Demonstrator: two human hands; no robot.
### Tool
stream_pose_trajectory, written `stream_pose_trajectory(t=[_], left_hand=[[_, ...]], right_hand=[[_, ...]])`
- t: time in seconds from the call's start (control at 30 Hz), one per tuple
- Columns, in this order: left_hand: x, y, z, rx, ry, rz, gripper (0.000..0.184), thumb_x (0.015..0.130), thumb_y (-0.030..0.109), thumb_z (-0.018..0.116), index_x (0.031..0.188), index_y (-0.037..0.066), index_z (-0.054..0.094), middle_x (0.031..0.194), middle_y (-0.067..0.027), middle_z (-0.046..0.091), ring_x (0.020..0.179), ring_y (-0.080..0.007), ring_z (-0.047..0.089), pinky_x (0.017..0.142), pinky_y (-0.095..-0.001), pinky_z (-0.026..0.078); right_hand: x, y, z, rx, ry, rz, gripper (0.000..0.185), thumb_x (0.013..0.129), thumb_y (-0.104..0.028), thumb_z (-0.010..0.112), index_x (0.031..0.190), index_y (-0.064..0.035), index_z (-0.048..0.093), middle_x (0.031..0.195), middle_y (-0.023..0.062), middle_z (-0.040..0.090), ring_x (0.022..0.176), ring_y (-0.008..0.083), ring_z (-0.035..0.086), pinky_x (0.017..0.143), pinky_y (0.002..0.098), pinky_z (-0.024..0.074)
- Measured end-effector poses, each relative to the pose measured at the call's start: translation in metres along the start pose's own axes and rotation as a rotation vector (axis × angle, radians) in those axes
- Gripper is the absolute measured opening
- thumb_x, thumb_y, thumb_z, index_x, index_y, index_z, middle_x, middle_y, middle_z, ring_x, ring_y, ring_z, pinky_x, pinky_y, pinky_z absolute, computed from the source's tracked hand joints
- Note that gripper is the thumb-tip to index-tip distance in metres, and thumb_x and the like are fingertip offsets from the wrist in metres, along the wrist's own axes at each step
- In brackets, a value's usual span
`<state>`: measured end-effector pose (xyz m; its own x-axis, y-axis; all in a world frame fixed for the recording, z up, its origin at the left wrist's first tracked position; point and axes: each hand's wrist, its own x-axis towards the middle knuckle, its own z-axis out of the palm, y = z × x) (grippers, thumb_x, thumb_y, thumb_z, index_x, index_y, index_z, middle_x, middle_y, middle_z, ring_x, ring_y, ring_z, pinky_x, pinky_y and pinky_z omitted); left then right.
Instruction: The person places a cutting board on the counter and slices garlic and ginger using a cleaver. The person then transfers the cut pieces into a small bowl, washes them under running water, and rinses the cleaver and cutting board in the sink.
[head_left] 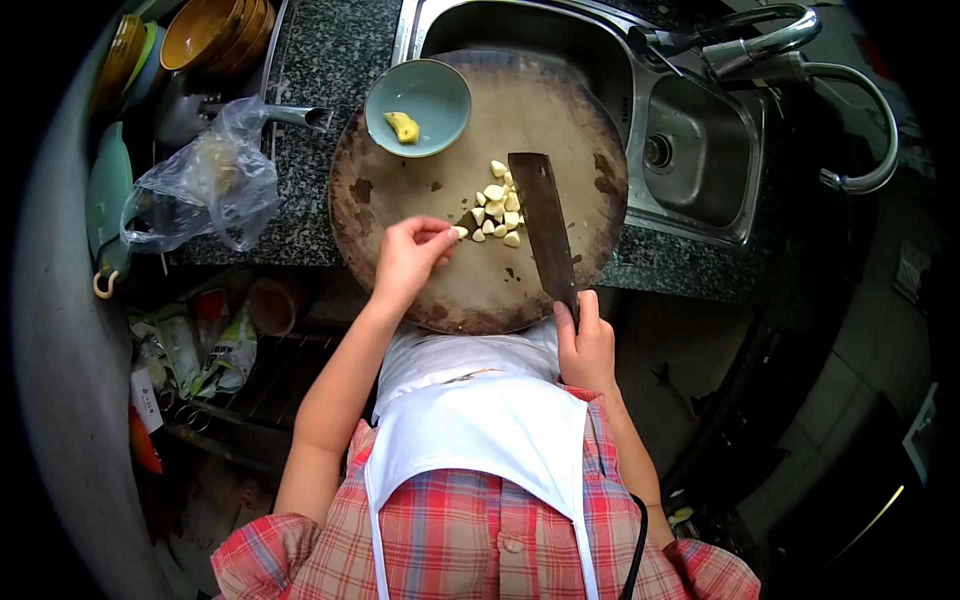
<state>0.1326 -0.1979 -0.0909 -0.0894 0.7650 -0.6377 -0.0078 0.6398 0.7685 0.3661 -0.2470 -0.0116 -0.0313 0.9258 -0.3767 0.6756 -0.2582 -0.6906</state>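
Observation:
My left hand (pixel 410 258) pinches a pale garlic clove (pixel 460 232) between thumb and fingers, low over the round wooden cutting board (pixel 400 290). Right of it lies a pile of several peeled garlic cloves (pixel 495 207). The wide dark blade of a cleaver (pixel 543 220) rests along the pile's right side. Its handle is wrapped in my right hand (pixel 587 345) at the board's near edge. On the board's upper left stands a blue-green bowl (pixel 445 100) holding a yellow piece of what looks like ginger (pixel 402 127).
Behind the board is a steel double sink (pixel 700 150) with a curved faucet (pixel 860 80). A clear plastic bag (pixel 215 175) lies on the speckled counter (pixel 320 60) at left, near stacked brown bowls (pixel 205 35) and a green lid-like item (pixel 110 190).

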Motion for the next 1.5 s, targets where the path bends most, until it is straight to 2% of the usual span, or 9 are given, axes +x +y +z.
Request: stream_pose_trajectory(t=[0.23,0.4,0.47,0.6,0.67,0.83,0.97,1.37,1.5], left_hand=[[-0.015,0.010,0.009,-0.461,-0.128,-0.114,0.031,0.091,0.010,0.060,0.116,-0.008,0.057,0.095,-0.0114,0.067,0.085,-0.0149,0.065,0.078,-0.0243,0.052],[0.006,0.070,-0.019,0.431,0.522,0.828,0.011,0.079,0.000,0.067,0.089,0.003,0.067,0.076,-0.0077,0.062,0.065,-0.0179,0.061,0.059,-0.0288,0.049],[0.032,0.107,-0.040,0.755,0.341,1.056,0.016,0.075,-0.002,0.063,0.090,0.005,0.065,0.080,-0.0084,0.062,0.075,-0.0254,0.061,0.066,-0.0362,0.050],[0.087,0.136,-0.044,1.302,-0.125,0.993,0.022,0.074,0.002,0.063,0.094,0.010,0.067,0.086,-0.0081,0.064,0.083,-0.0268,0.062,0.075,-0.0367,0.052],[0.102,0.154,-0.031,1.810,-0.403,0.643,0.024,0.074,0.006,0.065,0.097,0.011,0.067,0.093,-0.0093,0.065,0.090,-0.0266,0.062,0.079,-0.0353,0.051],[0.083,0.169,-0.048,1.326,-0.419,0.664,0.025,0.076,0.004,0.066,0.100,0.006,0.063,0.091,-0.0093,0.063,0.090,-0.0243,0.061,0.077,-0.0340,0.049],[0.000,0.141,-0.066,0.577,0.053,0.683,0.026,0.082,0.002,0.064,0.107,0.002,0.059,0.097,-0.0116,0.064,0.086,-0.0265,0.061,0.079,-0.0356,0.050],[0.009,0.016,-0.001,0.880,-0.175,1.276,0.037,0.070,0.002,0.060,0.106,0.003,0.063,0.100,-0.0103,0.061,0.092,-0.0272,0.059,0.079,-0.0359,0.051],[0.022,0.000,0.010,0.946,-0.061,1.463,0.021,0.072,0.007,0.062,0.091,0.003,0.067,0.098,-0.0074,0.061,0.092,-0.0218,0.059,0.077,-0.0331,0.051]], right_hand=[[0.001,-0.005,-0.002,0.047,0.022,0.037,0.014,0.093,-0.016,0.053,0.095,-0.0036,0.047,0.068,0.0203,0.060,0.063,0.0413,0.060,0.053,0.0442,0.0440],[0.001,0.003,-0.004,0.116,0.079,0.061,0.014,0.094,-0.015,0.053,0.095,-0.0018,0.047,0.067,0.0207,0.058,0.062,0.0410,0.059,0.053,0.0426,0.0429],[0.004,0.002,-0.006,0.129,0.080,0.058,0.014,0.094,-0.015,0.052,0.095,-0.0017,0.047,0.067,0.0204,0.058,0.061,0.0406,0.059,0.052,0.0420,0.0422],[0.006,0.002,-0.008,0.129,0.077,0.029,0.014,0.094,-0.015,0.052,0.095,-0.0016,0.047,0.065,0.0201,0.057,0.060,0.0407,0.058,0.051,0.0424,0.0419],[0.006,0.001,-0.007,0.124,0.090,0.001,0.014,0.094,-0.015,0.052,0.095,-0.0016,0.047,0.064,0.0201,0.056,0.058,0.0408,0.057,0.050,0.0426,0.0415],[0.003,-0.005,-0.006,0.141,0.003,0.035,0.014,0.094,-0.015,0.051,0.096,-0.0026,0.046,0.062,0.0207,0.056,0.059,0.0417,0.058,0.050,0.0435,0.0416],[0.000,-0.003,0.021,0.008,-0.187,0.006,0.017,0.094,-0.019,0.050,0.095,-0.0044,0.041,0.069,0.0237,0.060,0.066,0.0458,0.058,0.056,0.0532,0.0435],[0.026,-0.002,0.000,-0.282,-0.198,0.025,0.016,0.094,-0.021,0.048,0.093,-0.0059,0.042,0.073,0.0214,0.062,0.068,0.0448,0.059,0.058,0.0529,0.0460],[0.016,-0.012,0.001,-0.368,-0.125,-0.090,0.025,0.093,-0.023,0.051,0.116,-0.0121,0.050,0.088,0.0166,0.064,0.064,0.0402,0.061,0.055,0.0492,0.0487]])
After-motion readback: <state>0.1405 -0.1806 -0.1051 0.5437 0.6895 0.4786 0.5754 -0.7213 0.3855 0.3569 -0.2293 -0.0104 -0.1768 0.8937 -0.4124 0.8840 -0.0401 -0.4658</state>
